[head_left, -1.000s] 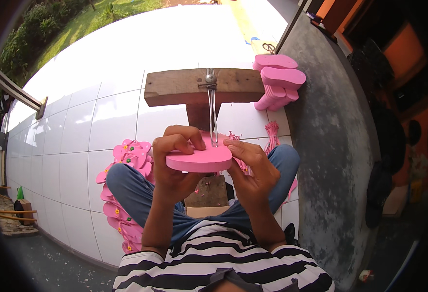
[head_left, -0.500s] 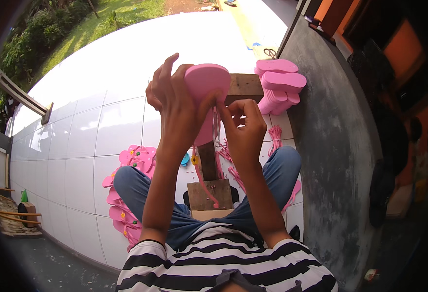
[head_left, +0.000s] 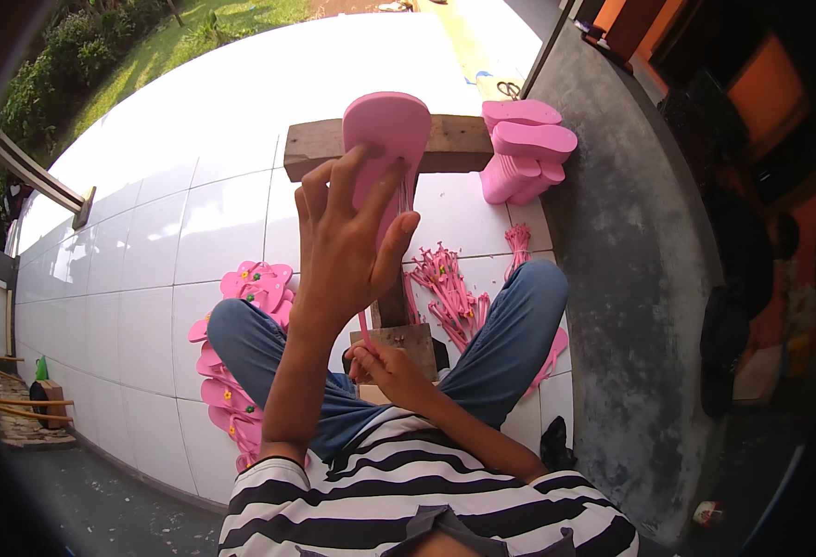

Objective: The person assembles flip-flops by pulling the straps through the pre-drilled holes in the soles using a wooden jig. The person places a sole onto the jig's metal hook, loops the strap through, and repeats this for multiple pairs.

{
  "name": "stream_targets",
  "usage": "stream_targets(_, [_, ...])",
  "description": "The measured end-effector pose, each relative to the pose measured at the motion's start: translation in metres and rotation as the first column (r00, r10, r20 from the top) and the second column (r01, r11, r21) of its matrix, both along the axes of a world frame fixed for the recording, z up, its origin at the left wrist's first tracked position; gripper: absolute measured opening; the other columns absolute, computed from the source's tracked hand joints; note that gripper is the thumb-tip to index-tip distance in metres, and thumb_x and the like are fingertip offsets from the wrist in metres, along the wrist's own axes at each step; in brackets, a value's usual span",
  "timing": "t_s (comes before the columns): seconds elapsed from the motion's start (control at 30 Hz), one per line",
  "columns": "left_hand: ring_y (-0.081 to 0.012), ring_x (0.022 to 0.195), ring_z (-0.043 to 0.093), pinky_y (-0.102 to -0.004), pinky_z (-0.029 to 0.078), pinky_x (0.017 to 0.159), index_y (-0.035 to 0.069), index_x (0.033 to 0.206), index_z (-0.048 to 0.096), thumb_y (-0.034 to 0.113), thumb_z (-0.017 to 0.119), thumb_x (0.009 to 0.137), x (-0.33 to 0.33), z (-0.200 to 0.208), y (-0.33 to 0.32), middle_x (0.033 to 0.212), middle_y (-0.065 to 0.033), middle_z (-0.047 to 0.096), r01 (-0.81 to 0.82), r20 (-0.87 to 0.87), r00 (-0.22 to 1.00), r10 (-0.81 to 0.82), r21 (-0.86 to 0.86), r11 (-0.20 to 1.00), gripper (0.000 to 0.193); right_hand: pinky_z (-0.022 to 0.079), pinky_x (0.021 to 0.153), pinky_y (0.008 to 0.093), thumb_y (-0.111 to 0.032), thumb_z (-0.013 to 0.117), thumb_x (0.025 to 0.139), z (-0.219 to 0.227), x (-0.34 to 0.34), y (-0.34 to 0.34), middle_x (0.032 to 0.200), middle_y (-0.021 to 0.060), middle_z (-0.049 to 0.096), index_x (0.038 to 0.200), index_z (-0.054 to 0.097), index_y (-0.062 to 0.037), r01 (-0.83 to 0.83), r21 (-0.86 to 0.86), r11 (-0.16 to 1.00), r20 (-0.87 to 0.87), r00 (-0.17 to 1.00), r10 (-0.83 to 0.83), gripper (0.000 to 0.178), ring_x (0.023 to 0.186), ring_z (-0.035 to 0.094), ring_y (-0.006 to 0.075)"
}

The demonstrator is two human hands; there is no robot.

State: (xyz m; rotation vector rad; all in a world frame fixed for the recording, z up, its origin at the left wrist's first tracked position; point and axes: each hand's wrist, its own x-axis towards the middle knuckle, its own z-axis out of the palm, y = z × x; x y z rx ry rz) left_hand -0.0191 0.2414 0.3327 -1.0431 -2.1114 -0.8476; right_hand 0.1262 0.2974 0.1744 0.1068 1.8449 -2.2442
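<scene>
A pink flip-flop sole (head_left: 387, 121) stands upright in front of me, against a wooden crossbeam. My left hand (head_left: 345, 223) is closed on it, fingers pressed over its face. Beside that hand's fingers a thin metal wire tool (head_left: 408, 193) hangs from the sole; its upper end is hidden. Lower down, close to my lap, my right hand (head_left: 391, 373) is closed around a pink strap (head_left: 365, 327) that runs up toward the sole. Behind the right hand sits a wooden block (head_left: 412, 342), part of the wooden stand (head_left: 463, 141).
Stacked pink soles (head_left: 530, 153) stand at the far right, with scissors (head_left: 508, 90) beyond them. Loose pink straps (head_left: 449, 288) and a tied strap bundle (head_left: 517, 243) lie by my right knee. Finished-looking pink flip-flops with flowers (head_left: 227, 395) line my left leg.
My right hand has left the wire tool at the sole and moved down to the strap near my lap. The left hand still holds the sole, now slightly farther up.
</scene>
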Motion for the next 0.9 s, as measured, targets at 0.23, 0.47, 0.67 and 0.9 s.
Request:
stream_targets(0.23, [-0.0206,0.073,0.057,-0.0309,0.046,0.065,0.002,0.085,0.058,0.019,0.062,0.094,0.016,-0.013,-0.014,0.082,-0.0088,0.064,0.162,0.159,0.954,-0.255,0.443,0.882,0.02,0.05,0.067,0.0257,-0.023,0.06,0.1,0.018,-0.005,0.04,0.08,0.0049,0.067,0.11,0.064,-0.0004,0.153,0.048,0.987,0.034,0.987,-0.155,0.025,0.07,0.063,0.0089])
stream_targets(0.47, [-0.0305,0.1,0.054,-0.0416,0.046,0.085,0.004,0.099,0.064,0.013,0.069,0.083,0.03,-0.008,-0.016,0.108,-0.0102,0.064,0.051,-0.046,0.998,-0.052,-0.007,0.999,0.019,0.049,0.064,0.0307,-0.019,0.066,0.095,0.051,0.014,0.085,0.087,0.0104,0.069,0.109,0.071,-0.0019,0.405,0.497,0.767,-0.391,0.894,-0.219,0.023,0.07,0.062,0.0163])
stream_targets(0.67, [-0.0209,0.081,0.064,-0.032,0.051,0.072,0.0,0.105,0.062,0.003,0.069,0.085,0.018,-0.006,-0.005,0.101,-0.0119,0.068,0.027,0.428,0.89,-0.156,0.292,0.956,0.021,0.048,0.064,0.0277,-0.016,0.066,0.095,0.063,0.015,0.088,0.091,0.0096,0.072,0.108,0.072,-0.002,0.345,0.511,0.788,-0.371,0.915,-0.159,0.02,0.071,0.062,0.0147])
stream_targets(0.9, [-0.0135,0.077,0.07,-0.0277,0.055,0.069,-0.001,0.106,0.068,0.003,0.07,0.085,0.016,0.0,0.005,0.09,-0.0098,0.074,-0.047,0.625,0.752,-0.208,0.366,0.93,0.021,0.045,0.061,0.0256,-0.015,0.066,0.095,0.054,0.015,0.072,0.088,0.0069,0.071,0.108,0.072,-0.0033,0.335,0.421,0.843,-0.377,0.91,-0.173,0.018,0.068,0.058,0.0095])
